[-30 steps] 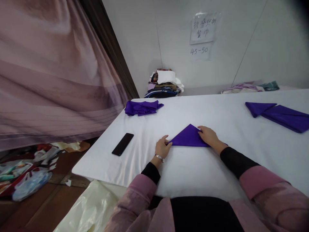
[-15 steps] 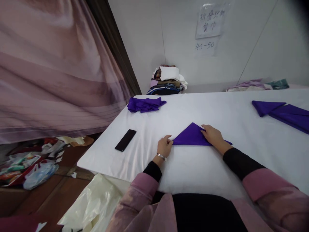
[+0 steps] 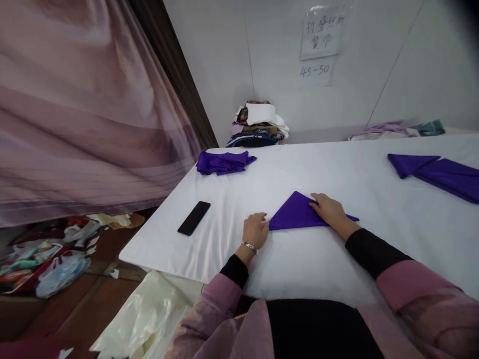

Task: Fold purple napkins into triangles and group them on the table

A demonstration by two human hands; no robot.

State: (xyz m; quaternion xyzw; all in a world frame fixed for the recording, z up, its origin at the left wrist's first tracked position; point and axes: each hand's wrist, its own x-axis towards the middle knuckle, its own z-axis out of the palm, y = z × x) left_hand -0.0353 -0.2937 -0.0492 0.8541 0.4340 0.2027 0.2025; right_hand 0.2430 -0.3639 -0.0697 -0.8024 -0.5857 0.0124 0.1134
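A purple napkin [image 3: 294,213], folded into a triangle with its peak pointing away from me, lies flat on the white-covered table [image 3: 239,254]. My left hand [image 3: 256,231] pinches its left corner, fingertips bent over the cloth. At the upper right slope my right hand [image 3: 330,208] grips the edge between thumb and fingers. That hand and wrist cover part of the napkin's right side; a thin purple tip shows beyond the wrist.
A black phone [image 3: 194,218] lies left of my hands. Behind it is a crumpled purple cloth [image 3: 224,163]; folded purple cloths [image 3: 445,172] lie at the right. A stack of folded clothes [image 3: 258,124] rests by the wall. Bags [image 3: 62,271] sit on the floor.
My left hand has drawn the napkin's left corner slightly toward me, so the near edge now slants. My right hand has kept its place on the right side.
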